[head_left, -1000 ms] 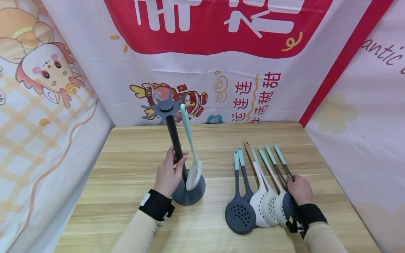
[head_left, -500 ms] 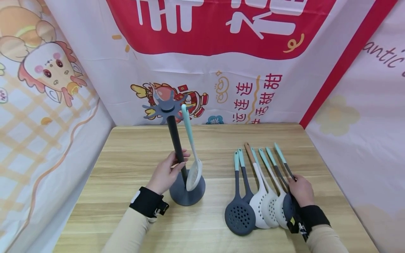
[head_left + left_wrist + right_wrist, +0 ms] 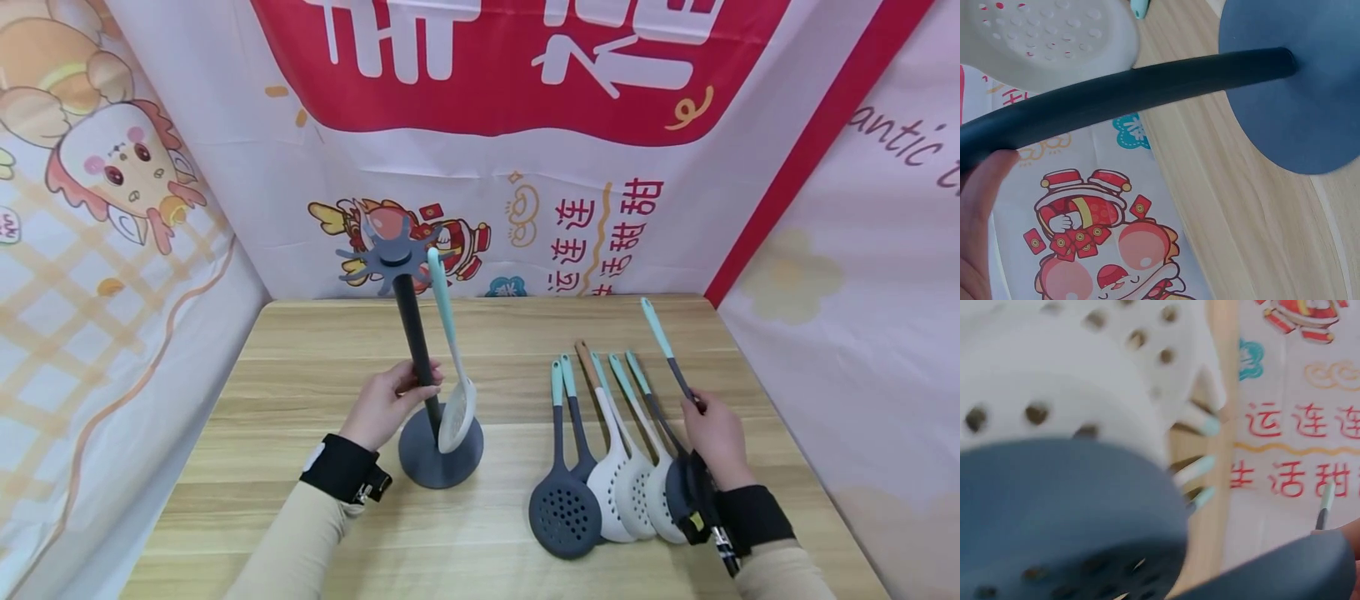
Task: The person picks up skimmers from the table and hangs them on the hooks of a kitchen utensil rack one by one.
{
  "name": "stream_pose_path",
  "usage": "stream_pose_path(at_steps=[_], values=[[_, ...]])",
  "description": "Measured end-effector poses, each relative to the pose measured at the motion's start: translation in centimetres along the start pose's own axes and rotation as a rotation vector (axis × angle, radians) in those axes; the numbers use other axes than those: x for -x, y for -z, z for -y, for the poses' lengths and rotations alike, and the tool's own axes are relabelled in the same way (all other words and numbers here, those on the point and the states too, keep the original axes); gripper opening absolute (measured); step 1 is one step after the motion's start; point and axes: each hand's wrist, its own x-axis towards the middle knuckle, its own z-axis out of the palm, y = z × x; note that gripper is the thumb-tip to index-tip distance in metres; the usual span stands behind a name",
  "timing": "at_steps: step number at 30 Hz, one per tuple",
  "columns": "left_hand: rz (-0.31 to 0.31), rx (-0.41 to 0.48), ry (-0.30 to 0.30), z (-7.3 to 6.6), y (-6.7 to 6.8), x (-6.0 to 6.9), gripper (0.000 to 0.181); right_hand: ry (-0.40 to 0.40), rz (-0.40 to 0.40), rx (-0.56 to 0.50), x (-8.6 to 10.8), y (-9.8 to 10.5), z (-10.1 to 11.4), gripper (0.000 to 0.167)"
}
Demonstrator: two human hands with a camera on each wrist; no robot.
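Note:
In the head view my left hand (image 3: 386, 406) grips the dark post (image 3: 415, 333) of an upright utensil stand with a round base (image 3: 441, 454). One white perforated utensil (image 3: 457, 417) with a mint handle hangs on the stand's right side. My right hand (image 3: 717, 435) holds the dark shaft of a utensil by its middle, its mint handle (image 3: 657, 327) pointing up and away. In the right wrist view a dark utensil head (image 3: 1285, 569) is close to that hand. Left of it, several utensils lie side by side, including a dark perforated one (image 3: 566, 515).
A wooden table (image 3: 315, 517) carries the stand and the row of utensils. Printed cloth (image 3: 450, 158) hangs behind the table, with more cloth at both sides. A brown-tipped handle (image 3: 587, 360) stands out among the mint ones in the row.
My right hand has raised the rightmost utensil away from the row, its handle tip now farther back. My left hand has shifted slightly, its wrist lower to the left, still on the post.

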Motion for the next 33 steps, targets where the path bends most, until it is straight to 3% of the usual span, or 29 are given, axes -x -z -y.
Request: stream_pose_path(at_steps=[10,16,23,33], values=[[-0.073,-0.059,-0.092,0.6,-0.3,0.1,0.026,0.111,-0.139,-0.117,1.2,-0.6,3.9,0.036],[-0.107,-0.083,-0.132,0.7,-0.6,0.3,0.024,0.122,-0.111,-0.169,2.3,0.0,6.1,0.039],[-0.149,-0.075,-0.135,0.5,-1.1,0.5,0.024,0.168,-0.083,-0.209,3.8,0.7,8.6,0.040],[-0.219,-0.093,-0.217,0.4,-2.0,0.8,0.027,0.221,-0.081,-0.253,4.7,0.7,10.1,0.035]])
